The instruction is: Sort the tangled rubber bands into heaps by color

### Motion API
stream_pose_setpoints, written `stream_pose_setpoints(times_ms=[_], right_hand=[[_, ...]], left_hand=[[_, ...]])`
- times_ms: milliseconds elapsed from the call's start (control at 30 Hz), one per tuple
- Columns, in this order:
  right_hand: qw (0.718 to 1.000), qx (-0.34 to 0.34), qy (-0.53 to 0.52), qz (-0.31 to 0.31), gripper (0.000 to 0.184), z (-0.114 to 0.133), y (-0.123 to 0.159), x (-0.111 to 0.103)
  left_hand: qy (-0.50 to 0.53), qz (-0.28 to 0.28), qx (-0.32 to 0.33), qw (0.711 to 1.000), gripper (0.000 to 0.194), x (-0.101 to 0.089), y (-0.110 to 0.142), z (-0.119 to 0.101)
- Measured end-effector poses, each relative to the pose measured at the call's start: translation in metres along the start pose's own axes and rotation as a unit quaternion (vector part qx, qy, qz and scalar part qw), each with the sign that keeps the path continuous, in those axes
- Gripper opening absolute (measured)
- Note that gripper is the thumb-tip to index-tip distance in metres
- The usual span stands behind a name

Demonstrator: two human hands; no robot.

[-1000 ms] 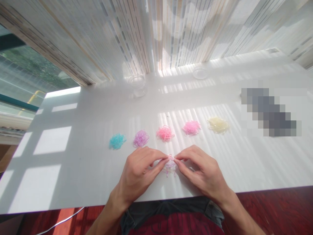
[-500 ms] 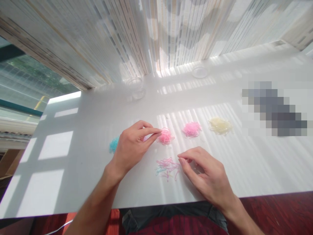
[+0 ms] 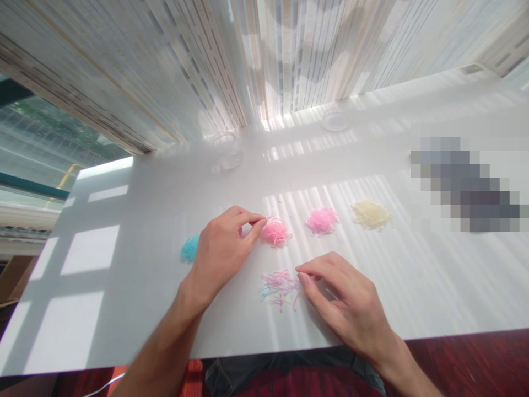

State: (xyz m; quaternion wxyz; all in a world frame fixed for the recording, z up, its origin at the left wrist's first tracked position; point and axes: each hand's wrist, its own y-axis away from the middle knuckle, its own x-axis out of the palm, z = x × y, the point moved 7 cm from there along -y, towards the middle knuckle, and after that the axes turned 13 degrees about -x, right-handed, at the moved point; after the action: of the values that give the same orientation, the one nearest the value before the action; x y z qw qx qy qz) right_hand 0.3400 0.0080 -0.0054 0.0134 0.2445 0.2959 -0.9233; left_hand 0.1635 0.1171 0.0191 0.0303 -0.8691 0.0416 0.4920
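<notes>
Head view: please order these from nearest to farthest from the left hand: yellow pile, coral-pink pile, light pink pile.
1. Coral-pink pile, right at the fingertips of the left hand.
2. Light pink pile, next to the right.
3. Yellow pile, farthest right of the three.

A: what kinda place is this, office?

B: nah, I'd say someone's home, some room by a window (image 3: 61,129). Long patterned curtains (image 3: 306,60) along the far side, shiny reddish wood floor (image 3: 463,361) under a plain white table (image 3: 144,286).

A: ok, the curtains do look homey. Which room tho?

B: can't tell. Sun's pouring across the table, there's greenery (image 3: 61,117) outside on the left, and what looks like a cardboard box (image 3: 17,278) inside, near left.
</notes>
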Motion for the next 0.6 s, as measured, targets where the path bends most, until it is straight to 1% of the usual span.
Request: stream_pose_setpoints(times_ms=[200,400,500,600], right_hand=[[1.0,-0.002,0.004,0.011,0.011,0.001,-0.002,0.001],[1.0,-0.006,0.007,0.011,0.011,0.0,-0.003,0.001],[1.0,-0.01,0.005,0.008,0.011,0.001,-0.003,0.0],[1.0,-0.004,0.005,0.009,0.011,0.001,-0.002,0.001]], left_hand=[[-0.071,-0.002,0.048,0.996,0.018,0.005,-0.007,-0.009],[-0.139,0.034,0.072,0.987,0.018,0.013,-0.014,-0.014],[-0.148,0.046,0.083,0.984,0.02,0.014,-0.014,-0.013],[-0.144,0.038,0.086,0.985,0.022,0.009,-0.012,-0.011]])
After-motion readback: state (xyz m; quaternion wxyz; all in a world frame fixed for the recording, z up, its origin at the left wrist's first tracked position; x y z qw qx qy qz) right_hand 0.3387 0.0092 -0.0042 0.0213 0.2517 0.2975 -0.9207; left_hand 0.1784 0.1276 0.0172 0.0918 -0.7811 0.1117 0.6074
